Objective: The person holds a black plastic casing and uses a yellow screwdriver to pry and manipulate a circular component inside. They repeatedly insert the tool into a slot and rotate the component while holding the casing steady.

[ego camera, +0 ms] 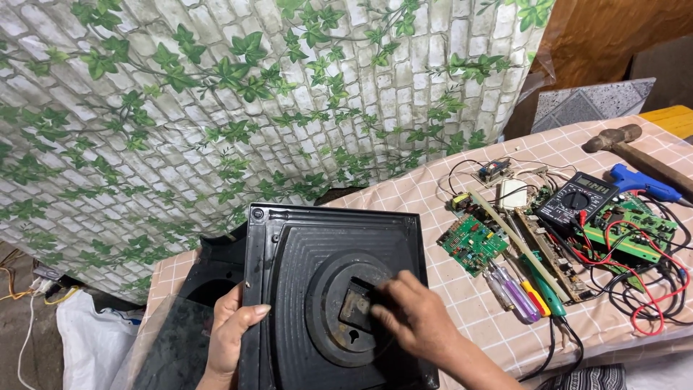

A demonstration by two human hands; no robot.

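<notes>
The right hand [408, 310] pinches at the square hub of the black panel [328, 289], which the left hand [232, 334] grips by its left edge, propped upright; judging by that tilt, a slack grip could slide it onto the circuit boards [473, 242] to its right.

The black housing [332, 289] fills the near left of the table [404, 195], with both hands on it. Bare checked cloth lies open between the housing and the green circuit board [473, 244]. Further right, passage is blocked: screwdrivers [523, 292], the multimeter [575, 200] and tangled red and black leads [650, 289] crowd together. The hammer [624, 144] and blue glue gun [644, 184] occupy the far right edge.
</notes>
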